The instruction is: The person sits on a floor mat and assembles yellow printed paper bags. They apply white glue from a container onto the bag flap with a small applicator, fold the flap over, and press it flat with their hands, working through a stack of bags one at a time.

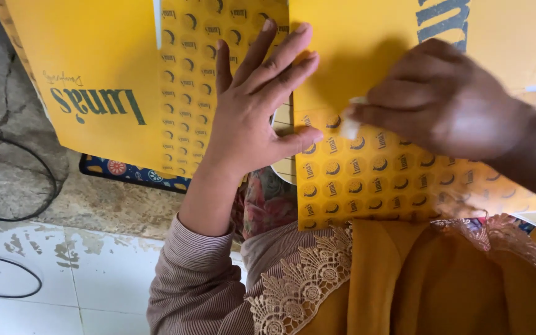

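While our left hand (252, 108) lay flat and open, holding nothing, on the yellow cardboard sheet (367, 56), our right hand (442, 99) pinched a small white strip (350, 124) against its patterned edge.

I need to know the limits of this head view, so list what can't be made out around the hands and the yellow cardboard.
- Small white piece: mostly hidden by the right hand, which is motion-blurred; its kind and the grip are unclear.
- Yellow cardboard sheets: cut off by the top edge.
- Seam between the sheets: covered by the left hand.
- Patterned mat: mostly under cardboard.
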